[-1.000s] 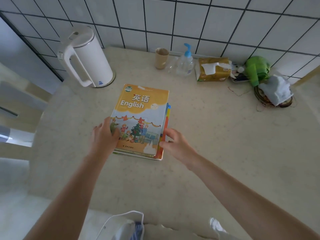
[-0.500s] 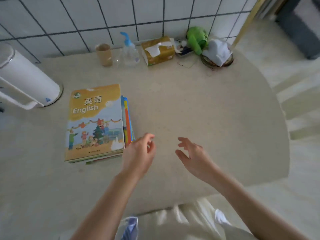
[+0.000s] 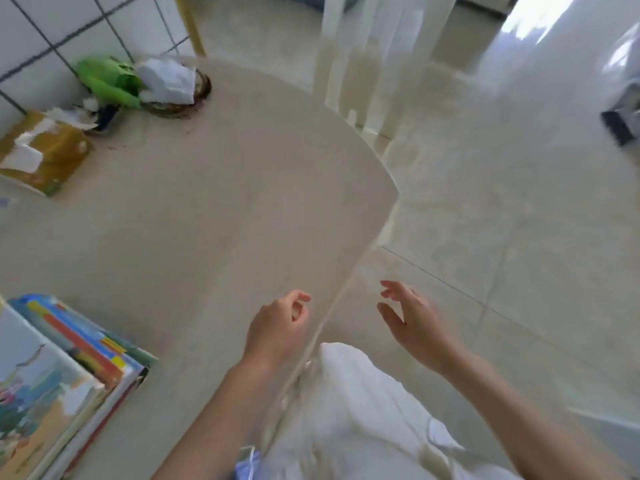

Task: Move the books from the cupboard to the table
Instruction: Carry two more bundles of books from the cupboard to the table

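Note:
A stack of colourful books (image 3: 65, 372) lies on the beige table (image 3: 214, 216) at the lower left, partly cut off by the frame edge. My left hand (image 3: 277, 327) hovers over the table's right edge with loosely curled fingers and holds nothing. My right hand (image 3: 415, 320) is past the table edge, over the floor, with fingers spread and empty. Both hands are well to the right of the books. The cupboard is not in view.
A tissue box (image 3: 41, 154) sits at the table's far left. A green object (image 3: 107, 81) and a white cloth in a round basket (image 3: 173, 84) stand by the tiled wall. A white chair (image 3: 374, 50) stands beyond the table, on the pale tiled floor (image 3: 519, 202).
Both hands let go of the book stack and drew away to the right. The view swung right, so the books slid to the lower left and the kettle left the frame.

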